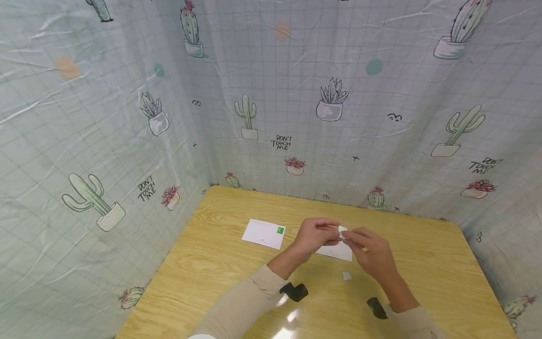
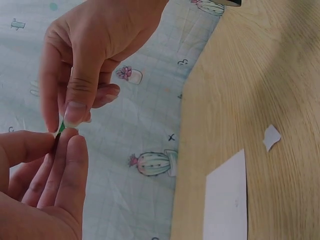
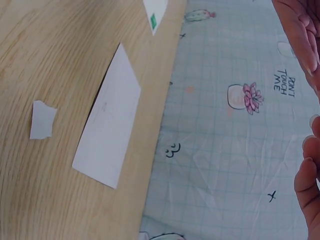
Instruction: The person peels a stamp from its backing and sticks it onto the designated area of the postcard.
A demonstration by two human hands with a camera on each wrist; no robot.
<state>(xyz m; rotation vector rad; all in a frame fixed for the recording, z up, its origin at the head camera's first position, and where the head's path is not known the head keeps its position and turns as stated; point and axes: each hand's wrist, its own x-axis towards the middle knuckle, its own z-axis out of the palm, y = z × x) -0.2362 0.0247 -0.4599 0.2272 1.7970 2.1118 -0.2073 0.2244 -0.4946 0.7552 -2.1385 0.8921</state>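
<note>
My left hand (image 1: 311, 236) and right hand (image 1: 373, 252) meet over the table, fingertips close together. Between them they pinch a small stamp (image 1: 342, 230), white on the side facing the head camera. In the left wrist view a sliver of the stamp's green face (image 2: 62, 127) shows between the two sets of fingertips; the rest is covered. Beneath the hands lies a plain white envelope (image 1: 336, 251), partly hidden by them in the head view and fully seen in the right wrist view. A small torn scrap of white paper (image 1: 346, 276) lies nearer me.
Another white envelope (image 1: 261, 234) with a green stamp (image 1: 280, 230) in its corner lies to the left on the wooden table (image 1: 203, 263). A cactus-print curtain (image 1: 262, 84) hangs behind the table and along its sides.
</note>
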